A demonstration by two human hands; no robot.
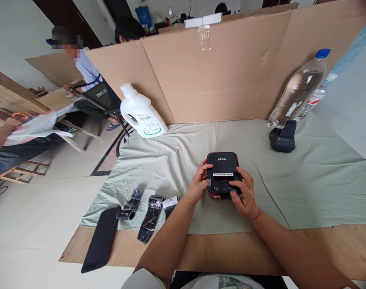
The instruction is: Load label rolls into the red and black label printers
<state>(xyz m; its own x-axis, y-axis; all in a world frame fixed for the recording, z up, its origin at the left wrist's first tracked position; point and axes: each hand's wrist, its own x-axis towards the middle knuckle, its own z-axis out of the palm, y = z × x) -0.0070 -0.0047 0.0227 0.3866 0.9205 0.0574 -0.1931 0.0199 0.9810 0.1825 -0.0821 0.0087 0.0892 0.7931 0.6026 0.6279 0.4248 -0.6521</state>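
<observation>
A compact black label printer (222, 164) with red edges lies on the cloth in front of me. A dark strip (225, 195) hangs over its near edge. My left hand (198, 184) grips the printer's left side, fingertips resting on the top. Around the right side is my right hand (245, 196), its index finger on the lower part of the top and its thumb by the near right corner. To the left lie a roll of black marble-patterned tape (135, 200), a second such roll (153, 212) and a white-and-dark roll (171, 204), partly behind my forearm.
A black phone (101, 239) lies at the table's left edge. A white jug (143, 114) stands back left against a cardboard screen (219, 80). At back right are a large water bottle (301, 92), a smaller bottle (317, 96) and a black device (282, 140). Other people sit beyond.
</observation>
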